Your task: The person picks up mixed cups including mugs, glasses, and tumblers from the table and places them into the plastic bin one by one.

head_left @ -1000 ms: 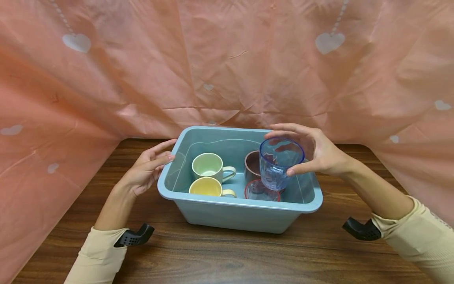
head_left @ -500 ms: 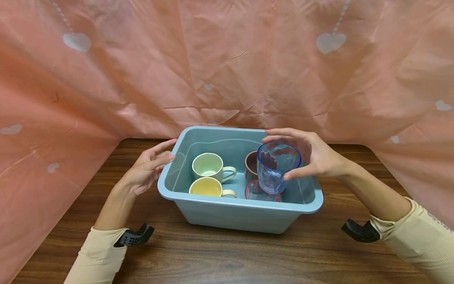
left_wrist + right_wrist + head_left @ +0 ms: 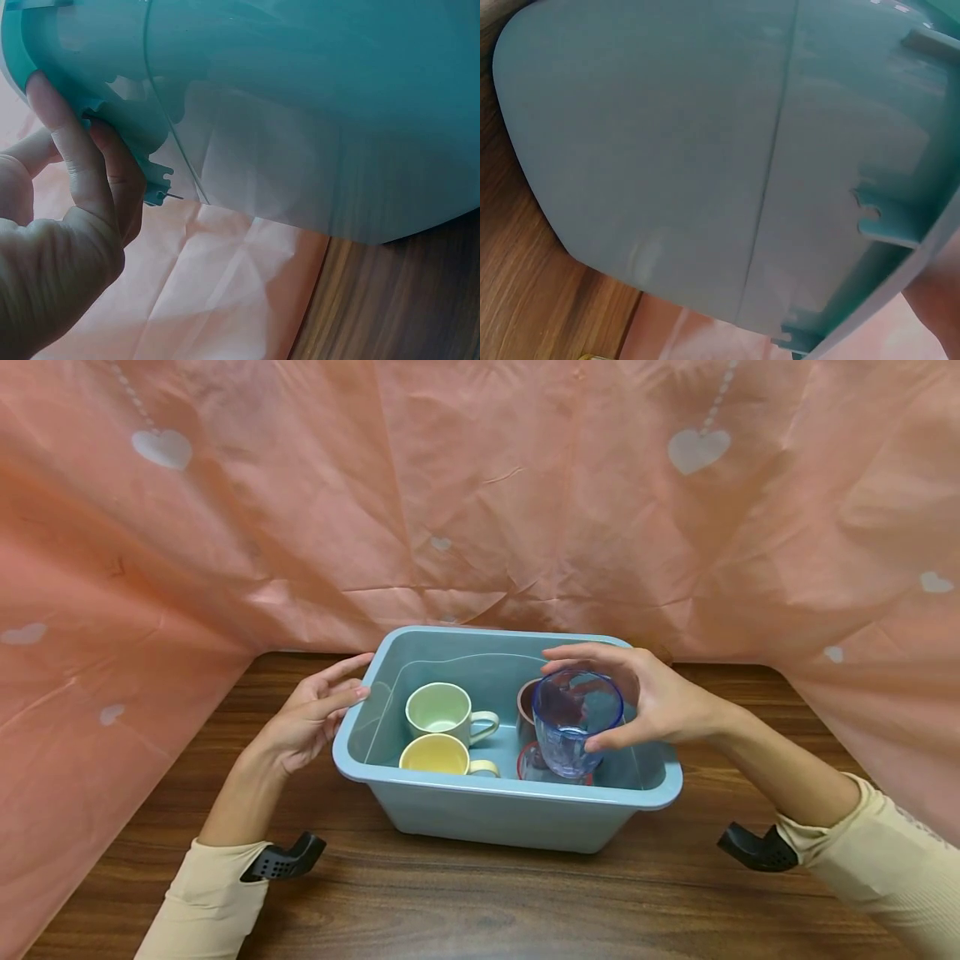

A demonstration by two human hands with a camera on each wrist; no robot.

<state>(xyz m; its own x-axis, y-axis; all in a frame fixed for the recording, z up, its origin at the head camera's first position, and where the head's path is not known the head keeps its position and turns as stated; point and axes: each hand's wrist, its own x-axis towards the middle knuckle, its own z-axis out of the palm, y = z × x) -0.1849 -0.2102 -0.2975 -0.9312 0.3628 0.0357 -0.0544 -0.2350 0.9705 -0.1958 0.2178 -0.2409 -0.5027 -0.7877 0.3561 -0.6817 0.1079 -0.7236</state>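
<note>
In the head view, a pale blue plastic tub (image 3: 480, 814) stands on the wooden table. My left hand (image 3: 311, 714) grips its left rim; the left wrist view shows fingertips (image 3: 46, 101) against the rim's underside. Over the tub's right half, my right hand (image 3: 637, 693) holds a clear blue-rimmed tumbler (image 3: 573, 739), thumb on the near side and fingers on the far side. Partly hidden behind that tumbler are a brown mug (image 3: 527, 706) and a red-rimmed clear cup (image 3: 534, 767). A pale green mug (image 3: 438, 710) and a yellow mug (image 3: 435, 756) sit at the left inside.
Wood-grain table (image 3: 480, 910) surrounds the tub. Pink cloth (image 3: 480, 485) with white hearts hangs behind and at the sides. Low in the right wrist view, a small yellow edge (image 3: 594, 357) shows on the table; its kind cannot be told.
My right hand has moved left and down with the blue-rimmed tumbler, deeper into the tub and more over the brown mug and red-rimmed cup. The left hand and tub have stayed put.
</note>
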